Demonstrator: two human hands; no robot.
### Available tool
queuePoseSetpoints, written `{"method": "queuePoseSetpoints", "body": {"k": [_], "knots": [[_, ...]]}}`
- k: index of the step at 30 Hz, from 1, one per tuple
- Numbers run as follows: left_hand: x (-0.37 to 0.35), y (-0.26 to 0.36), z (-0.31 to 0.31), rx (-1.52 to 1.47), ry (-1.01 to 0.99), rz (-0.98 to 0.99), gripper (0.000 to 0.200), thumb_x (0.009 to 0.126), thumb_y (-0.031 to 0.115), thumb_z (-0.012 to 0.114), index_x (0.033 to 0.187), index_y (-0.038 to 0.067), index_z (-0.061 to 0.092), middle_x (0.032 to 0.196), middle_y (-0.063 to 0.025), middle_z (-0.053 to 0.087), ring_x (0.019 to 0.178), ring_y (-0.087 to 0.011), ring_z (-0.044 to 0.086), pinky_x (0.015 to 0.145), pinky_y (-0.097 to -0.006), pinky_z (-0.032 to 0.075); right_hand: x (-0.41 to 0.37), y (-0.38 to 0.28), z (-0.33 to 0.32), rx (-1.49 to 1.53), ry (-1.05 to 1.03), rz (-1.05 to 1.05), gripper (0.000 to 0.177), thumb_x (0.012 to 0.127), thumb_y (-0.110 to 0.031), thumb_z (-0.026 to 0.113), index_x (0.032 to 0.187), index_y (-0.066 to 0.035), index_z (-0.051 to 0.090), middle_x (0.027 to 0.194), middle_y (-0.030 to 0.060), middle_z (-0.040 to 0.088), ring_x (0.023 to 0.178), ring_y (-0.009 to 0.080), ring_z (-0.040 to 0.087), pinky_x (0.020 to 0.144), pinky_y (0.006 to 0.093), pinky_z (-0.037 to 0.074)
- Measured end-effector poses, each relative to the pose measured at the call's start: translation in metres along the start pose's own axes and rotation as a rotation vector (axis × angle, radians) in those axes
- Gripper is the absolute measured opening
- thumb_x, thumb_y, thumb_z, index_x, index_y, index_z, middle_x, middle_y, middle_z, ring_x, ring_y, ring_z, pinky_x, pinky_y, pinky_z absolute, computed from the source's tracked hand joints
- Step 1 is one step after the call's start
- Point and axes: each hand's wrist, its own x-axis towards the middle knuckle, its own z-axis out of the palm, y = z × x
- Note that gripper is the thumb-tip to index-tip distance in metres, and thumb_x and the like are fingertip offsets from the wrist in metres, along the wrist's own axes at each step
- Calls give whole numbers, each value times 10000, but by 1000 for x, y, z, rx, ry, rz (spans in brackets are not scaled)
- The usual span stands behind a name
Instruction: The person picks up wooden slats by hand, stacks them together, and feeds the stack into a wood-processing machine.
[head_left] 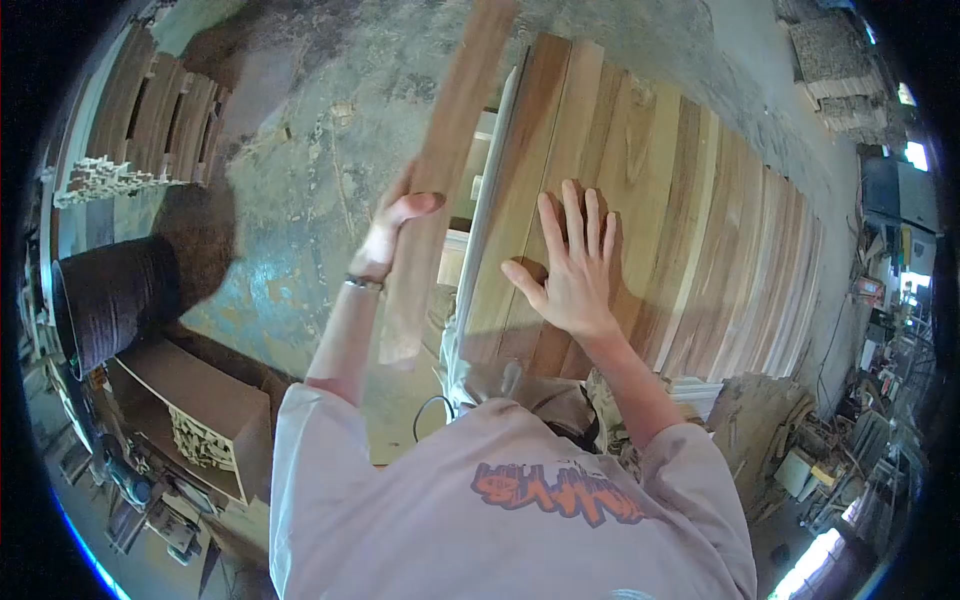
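Note:
My left hand grips a long wooden board near its middle, with the thumb across its face. The board is tilted and held left of the row of planks, its far end running past the top of the view. My right hand lies flat with fingers spread on the row of wooden planks, which sit side by side on a support. Beneath my palm is a plank of light brown wood. A pale edge runs along the left side of the row.
Stacked boards stand at the far left, above a dark drum. An open wooden box with small offcuts sits at lower left. Clutter and tools line the right side. The concrete floor is stained.

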Motion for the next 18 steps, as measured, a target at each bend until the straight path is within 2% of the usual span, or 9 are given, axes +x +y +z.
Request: {"method": "queuePoseSetpoints", "body": {"k": [2, 5, 9, 11, 12, 14, 15, 17, 18], "knots": [[24, -17, 12, 57, 16, -154, 853, 816, 355, 638, 1473, -5, 229, 1383, -144, 447, 1235, -226, 460, 1064, -335, 335, -2, 1, 6, -1, 11, -5, 844, 807, -623, 560, 1421, -70, 385, 1518, 197, 247, 1394, 436, 192, 1094, 636, 112], [58, -95, -8, 141, 49, -172, 794, 888, 373, 591, 1471, -15, 218, 1431, -157, 405, 1271, -228, 424, 1090, -332, 291, -1, 1, 6, 32, -4, -3, 840, 824, -605, 546, 1432, -60, 352, 1525, 201, 229, 1397, 440, 181, 1100, 622, 91], [49, -91, -6, 232, 7, -177, 714, 914, 358, 557, 1444, -32, 280, 1434, -156, 411, 1280, -236, 415, 1084, -335, 298, -4, -2, 7, 76, 42, 30, 824, 810, -596, 566, 1416, -71, 376, 1512, 199, 252, 1394, 438, 190, 1102, 616, 104], [46, -89, -17, 388, 21, -196, 622, 942, 332, 514, 1413, -35, 336, 1408, -158, 436, 1257, -243, 435, 1078, -340, 309, -3, -2, 9, 115, 48, 43, 812, 783, -593, 591, 1384, -76, 414, 1481, 201, 298, 1377, 439, 219, 1106, 606, 118], [40, -89, -20, 475, 69, -163, 607, 947, 330, 506, 1404, -35, 347, 1397, -160, 444, 1248, -246, 442, 1070, -345, 319, -5, -5, 13, 146, 136, 49, 757, 756, -539, 646, 1331, -80, 467, 1450, 191, 337, 1359, 427, 257, 1098, 605, 156], [32, -76, -19, 682, 181, -39, 576, 956, 328, 490, 1386, -36, 368, 1376, -164, 459, 1228, -252, 457, 1056, -355, 338, -21, 1, 20, 446, 212, -28, 689, 737, -458, 695, 1280, -78, 509, 1416, 185, 373, 1342, 414, 292, 1089, 598, 198], [30, -62, -11, 777, 230, 48, 562, 961, 327, 482, 1378, -37, 379, 1366, -166, 467, 1219, -254, 464, 1048, -360, 348, -36, 2, 22, 513, 285, -52, 636, 741, -399, 718, 1253, -74, 526, 1308, 184, 484, 1271, 366, 414, 1052, 529, 321], [15, -27, 36, 903, 285, 241, 536, 971, 324, 467, 1360, -38, 401, 1345, -169, 482, 1199, -260, 478, 1034, -370, 367, -94, 9, -26, 1064, 143, 22, 542, 775, -378, 704, 1204, -78, 563, 1144, 162, 587, 1129, 327, 539, 963, 433, 435], [4, -4, 71, 926, 300, 338, 523, 975, 323, 459, 1351, -38, 411, 1334, -171, 490, 1190, -263, 486, 1026, -376, 376, -132, 20, -42, 955, 276, -37, 469, 790, -340, 700, 1165, -82, 587, 1083, 140, 613, 1072, 311, 569, 919, 404, 461]]}}
